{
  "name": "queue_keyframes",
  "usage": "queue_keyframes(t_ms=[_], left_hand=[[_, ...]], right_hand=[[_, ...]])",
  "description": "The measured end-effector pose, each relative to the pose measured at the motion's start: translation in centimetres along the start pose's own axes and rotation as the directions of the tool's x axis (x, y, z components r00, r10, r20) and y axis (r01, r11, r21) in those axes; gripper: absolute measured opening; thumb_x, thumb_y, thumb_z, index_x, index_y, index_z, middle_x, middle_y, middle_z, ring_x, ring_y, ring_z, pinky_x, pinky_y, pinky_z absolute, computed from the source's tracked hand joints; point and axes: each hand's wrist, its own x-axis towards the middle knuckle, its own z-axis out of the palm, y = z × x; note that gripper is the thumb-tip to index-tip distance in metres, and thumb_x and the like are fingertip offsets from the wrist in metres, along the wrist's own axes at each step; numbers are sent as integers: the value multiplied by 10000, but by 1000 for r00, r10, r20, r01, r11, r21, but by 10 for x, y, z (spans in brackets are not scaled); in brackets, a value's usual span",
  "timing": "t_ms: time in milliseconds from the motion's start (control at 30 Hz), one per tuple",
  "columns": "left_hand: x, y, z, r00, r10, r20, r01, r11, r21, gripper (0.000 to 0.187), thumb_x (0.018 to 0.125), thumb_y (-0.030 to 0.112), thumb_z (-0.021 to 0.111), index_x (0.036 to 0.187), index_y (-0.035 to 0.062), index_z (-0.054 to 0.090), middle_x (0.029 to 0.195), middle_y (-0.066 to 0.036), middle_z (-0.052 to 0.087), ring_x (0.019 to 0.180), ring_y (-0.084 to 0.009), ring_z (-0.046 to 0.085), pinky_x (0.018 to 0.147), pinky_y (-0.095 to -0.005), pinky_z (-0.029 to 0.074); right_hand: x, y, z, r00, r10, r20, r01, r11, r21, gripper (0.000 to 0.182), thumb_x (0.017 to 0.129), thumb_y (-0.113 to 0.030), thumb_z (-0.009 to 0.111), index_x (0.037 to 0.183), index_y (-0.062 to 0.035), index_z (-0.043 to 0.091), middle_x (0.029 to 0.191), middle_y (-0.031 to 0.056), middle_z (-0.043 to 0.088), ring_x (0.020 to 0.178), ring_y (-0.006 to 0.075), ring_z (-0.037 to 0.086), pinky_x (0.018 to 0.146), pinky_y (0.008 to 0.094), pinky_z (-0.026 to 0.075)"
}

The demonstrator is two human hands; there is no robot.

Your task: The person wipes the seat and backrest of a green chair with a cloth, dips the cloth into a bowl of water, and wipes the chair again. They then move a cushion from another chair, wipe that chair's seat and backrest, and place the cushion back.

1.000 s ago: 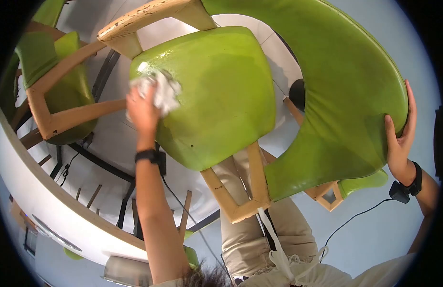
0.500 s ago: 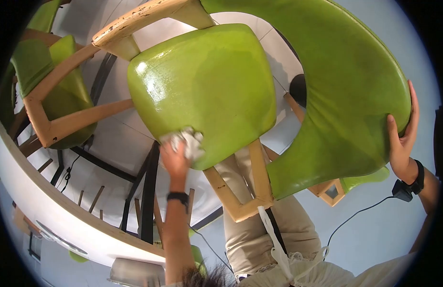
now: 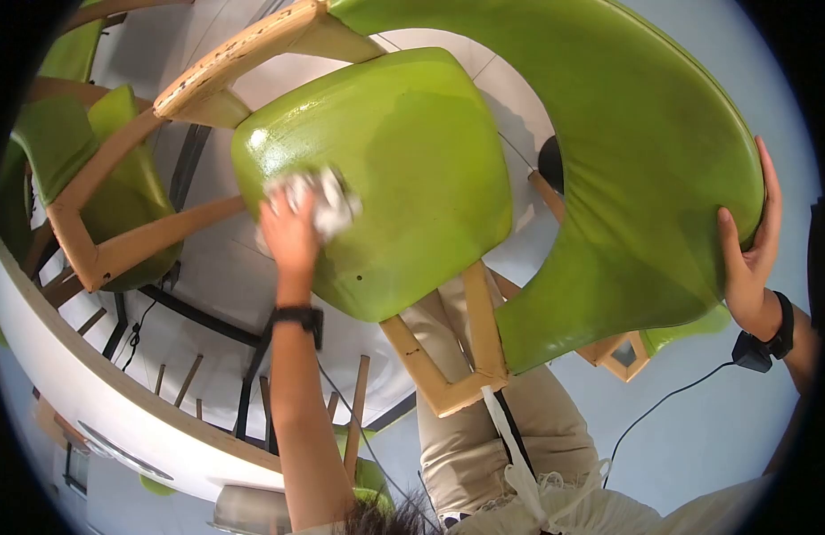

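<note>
A green padded chair with a wooden frame fills the middle of the view. My left hand (image 3: 292,230) presses a crumpled whitish cloth (image 3: 334,205) onto the left part of its seat (image 3: 421,169); hand and cloth are slightly blurred. A small dark spot shows on the seat below the cloth, and the far left of the seat is shiny. At the right, my right hand (image 3: 753,263) rests on the outer edge of the curved green backrest (image 3: 653,169), thumb and fingers spread apart over it.
Another green chair (image 3: 127,209) with wooden arms stands at the left. A white table (image 3: 91,383) with a wooden edge curves along the lower left. Black metal legs (image 3: 203,316) are beneath it. A cable (image 3: 666,410) hangs from the device on my right wrist.
My left hand and the cloth have moved up and slightly left across the seat, uncovering the dark spot. My right hand has stayed at the backrest.
</note>
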Motion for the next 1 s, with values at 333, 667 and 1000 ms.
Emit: queue_keyframes(t_ms=[333, 667, 1000], left_hand=[[132, 74, -2, 899, -294, -326, 226, 946, -232, 474, 650, 178, 738, 1103, 257, 621, 1181, -164, 539, 1025, -415, 524, 881, -476, 454], [172, 215, 12, 907, -187, -377, 55, 941, -334, 432, 622, 176, 759, 1033, 217, 629, 1127, -120, 557, 964, -391, 534, 790, -467, 476], [129, 142, 21, 909, 355, -219, -386, 914, -122, 483, 644, 186, 782, 1087, 317, 640, 1206, -33, 542, 1048, -340, 534, 832, -468, 494]], right_hand=[[2, -6, 3, 1000, 17, -21, -15, 997, 75, 651, 894, 24, 502, 1480, 36, 220, 1533, 202, 260, 1381, 268, 348, 1129, 378, 298], [2, -1, 5, 995, -92, -32, 95, 993, 72, 661, 882, 15, 512, 1474, 60, 223, 1536, 198, 264, 1386, 276, 345, 1137, 379, 276], [4, -7, 11, 994, -67, -81, 83, 975, 207, 648, 882, 26, 501, 1478, 42, 245, 1463, 178, 379, 1341, 245, 400, 1115, 354, 296]])
